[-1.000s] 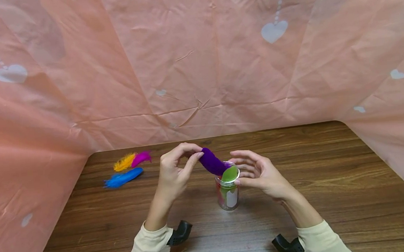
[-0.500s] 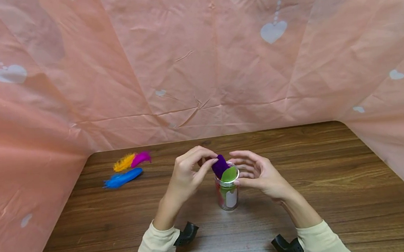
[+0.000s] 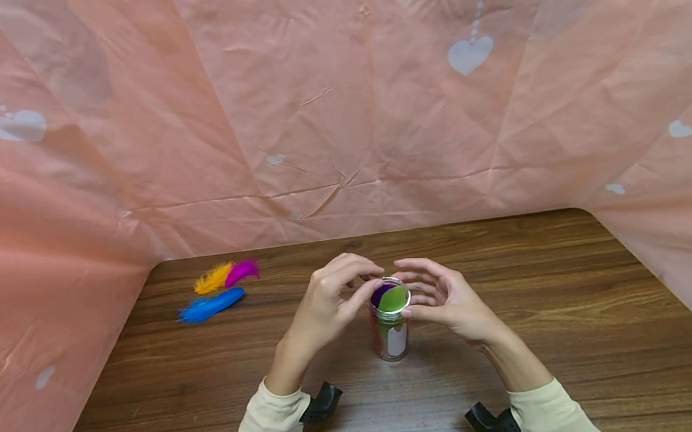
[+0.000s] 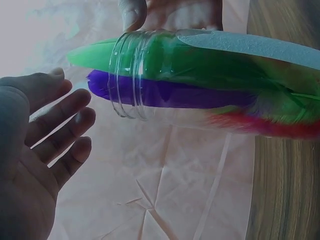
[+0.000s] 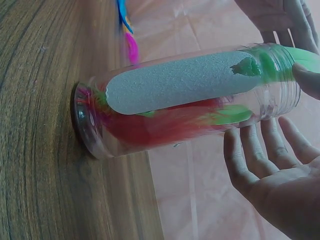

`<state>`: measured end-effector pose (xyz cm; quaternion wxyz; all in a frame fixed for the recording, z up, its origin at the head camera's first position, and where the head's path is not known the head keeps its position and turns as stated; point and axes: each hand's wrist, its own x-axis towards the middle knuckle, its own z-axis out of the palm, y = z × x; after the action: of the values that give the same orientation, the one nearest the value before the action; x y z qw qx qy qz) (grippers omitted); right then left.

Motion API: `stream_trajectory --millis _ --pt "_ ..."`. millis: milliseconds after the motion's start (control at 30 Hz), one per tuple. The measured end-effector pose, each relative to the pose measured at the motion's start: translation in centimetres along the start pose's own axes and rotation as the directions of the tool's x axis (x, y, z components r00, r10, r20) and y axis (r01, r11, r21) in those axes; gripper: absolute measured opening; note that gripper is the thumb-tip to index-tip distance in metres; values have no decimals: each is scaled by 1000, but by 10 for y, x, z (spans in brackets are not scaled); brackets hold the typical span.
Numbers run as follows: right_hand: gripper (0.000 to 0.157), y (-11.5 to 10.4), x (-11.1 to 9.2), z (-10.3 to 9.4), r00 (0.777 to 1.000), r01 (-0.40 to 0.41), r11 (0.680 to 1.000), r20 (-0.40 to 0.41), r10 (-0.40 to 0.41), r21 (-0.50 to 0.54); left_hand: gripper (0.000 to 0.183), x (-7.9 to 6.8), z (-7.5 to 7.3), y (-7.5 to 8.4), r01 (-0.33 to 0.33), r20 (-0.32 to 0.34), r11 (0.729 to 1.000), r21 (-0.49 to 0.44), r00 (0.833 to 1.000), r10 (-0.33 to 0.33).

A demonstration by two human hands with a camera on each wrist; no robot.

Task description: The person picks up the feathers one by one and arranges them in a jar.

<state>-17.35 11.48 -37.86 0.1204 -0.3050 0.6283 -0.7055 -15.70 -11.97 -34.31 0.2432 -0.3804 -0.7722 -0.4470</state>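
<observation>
While the left hand's [image 3: 324,303] fingers are held apart just beside the tip of the purple feather [image 4: 175,95] at nine o'clock, the clear jar [image 3: 388,316] is gripped near its rim from three o'clock by the right hand [image 3: 457,306], fingers curled. It is stood upright on the table [image 3: 545,308], and the purple, green [image 3: 393,299] and red [image 5: 160,125] feathers are contained in it, the green tip raised above the rim. Farther out, a blue feather [image 3: 212,305] is laid toward nine o'clock, orange [image 3: 212,279] and magenta [image 3: 242,272] ones toward ten. Pink cloth [image 3: 376,138] is hung at twelve.

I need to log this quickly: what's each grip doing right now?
Left hand: grip open, holding nothing.
Right hand: grip curled round the jar near its rim.
</observation>
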Motion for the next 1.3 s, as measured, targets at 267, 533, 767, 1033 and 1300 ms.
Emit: stream_trajectory --millis 267,533,767,1033,1300 --pt "61 1 0 0 1000 8 1000 4 -8 8 9 -2 -6 -2 25 -9 999 28 1000 -25" --pt "62 1 0 -1 1000 5 1000 -1 -5 2 10 -5 -13 -8 39 -47 997 72 998 -36" --pt "62 1 0 -1 1000 2 1000 4 -2 5 11 -11 -17 -18 61 -68 988 144 996 -51" --pt "62 1 1 0 1000 -1 1000 0 1 -1 9 -19 -24 -30 99 -96 976 193 992 -82" --pt "62 2 -1 0 1000 -11 1000 -13 11 -2 8 -25 -33 -41 132 -141 966 224 985 -102"
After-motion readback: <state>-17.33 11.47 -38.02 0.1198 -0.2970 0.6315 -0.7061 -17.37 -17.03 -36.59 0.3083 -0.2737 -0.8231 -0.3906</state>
